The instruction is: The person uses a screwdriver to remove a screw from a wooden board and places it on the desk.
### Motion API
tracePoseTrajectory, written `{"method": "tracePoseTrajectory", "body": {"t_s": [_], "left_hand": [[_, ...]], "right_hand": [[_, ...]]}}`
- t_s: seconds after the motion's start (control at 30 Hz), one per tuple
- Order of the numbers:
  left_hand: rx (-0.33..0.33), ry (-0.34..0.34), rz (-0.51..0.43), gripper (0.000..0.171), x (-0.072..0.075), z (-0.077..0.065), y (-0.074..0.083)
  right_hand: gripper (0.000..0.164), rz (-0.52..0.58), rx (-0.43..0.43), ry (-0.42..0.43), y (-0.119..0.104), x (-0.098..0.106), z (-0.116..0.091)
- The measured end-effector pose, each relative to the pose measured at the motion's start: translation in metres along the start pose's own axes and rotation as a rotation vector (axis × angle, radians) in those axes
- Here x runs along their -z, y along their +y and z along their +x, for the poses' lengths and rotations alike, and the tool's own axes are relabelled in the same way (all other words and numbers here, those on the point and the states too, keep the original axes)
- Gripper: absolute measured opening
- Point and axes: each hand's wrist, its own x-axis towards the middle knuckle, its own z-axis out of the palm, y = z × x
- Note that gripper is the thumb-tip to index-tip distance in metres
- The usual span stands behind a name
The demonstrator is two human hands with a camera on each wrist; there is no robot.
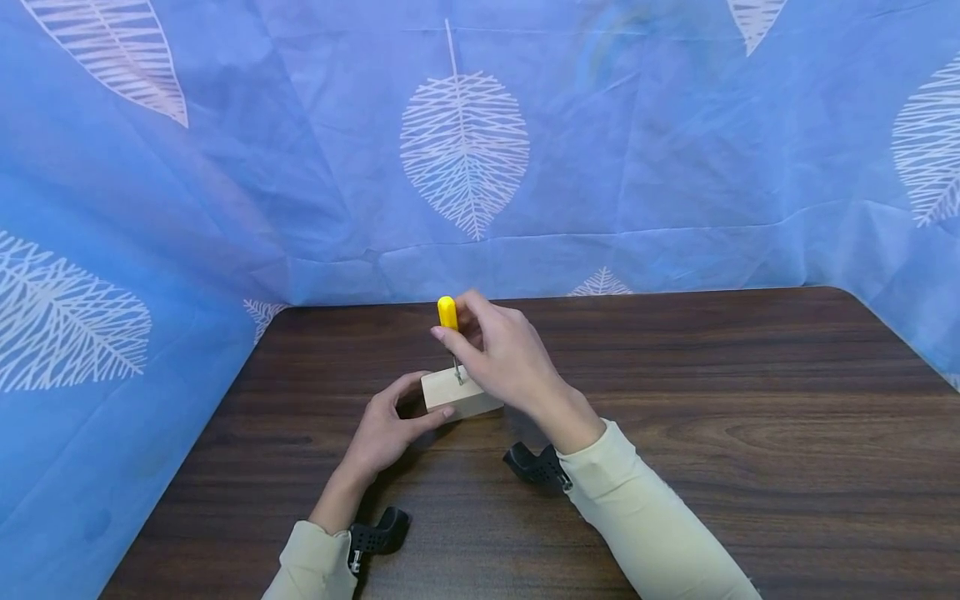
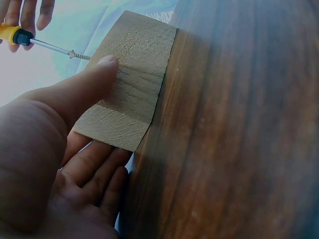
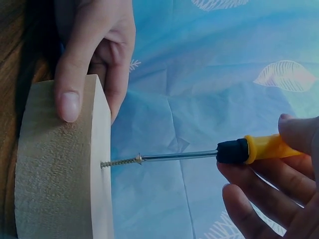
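A pale wooden block point(image 1: 463, 404) lies on the table, and my left hand point(image 1: 390, 429) grips its left end between thumb and fingers. From the block's top face a screw point(image 3: 122, 162) stands up, its tip in the wood and most of its thread showing. My right hand point(image 1: 510, 354) holds a screwdriver by its yellow handle point(image 1: 447, 313) with thumb and fingertips. In the right wrist view the screwdriver's metal shaft point(image 3: 179, 156) lines up with the screw, its tip at the screw head. A black collar point(image 3: 232, 151) joins handle and shaft.
The dark wood-grain table point(image 1: 712, 417) spreads around the block. Behind it and to the left hangs a blue cloth point(image 1: 322, 150) with white leaf prints. Black wrist mounts point(image 1: 534, 463) sit at both sleeve cuffs, low over the table.
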Motion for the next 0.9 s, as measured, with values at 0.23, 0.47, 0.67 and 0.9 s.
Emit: {"method": "tracePoseTrajectory", "body": {"t_s": [0.23, 0.47, 0.67, 0.9], "left_hand": [[-0.009, -0.005, 0.003, 0.056, 0.0, 0.002, 0.001], [0.003, -0.001, 0.006, 0.056, -0.0002, -0.0007, 0.0004], [-0.001, -0.005, -0.001, 0.056, -0.0004, -0.0007, -0.0004], [-0.01, -0.005, -0.003, 0.056, -0.0009, -0.0007, -0.0006]], "right_hand": [[0.022, -0.009, 0.01, -0.014, 0.0002, 0.0021, 0.0002], [0.025, 0.003, 0.008, -0.014, 0.0001, 0.0004, 0.0], [0.022, -0.003, 0.019, -0.01, 0.0015, 0.0004, 0.0003], [0.022, -0.01, 0.0, -0.051, 0.0007, 0.0025, 0.0011]]}}
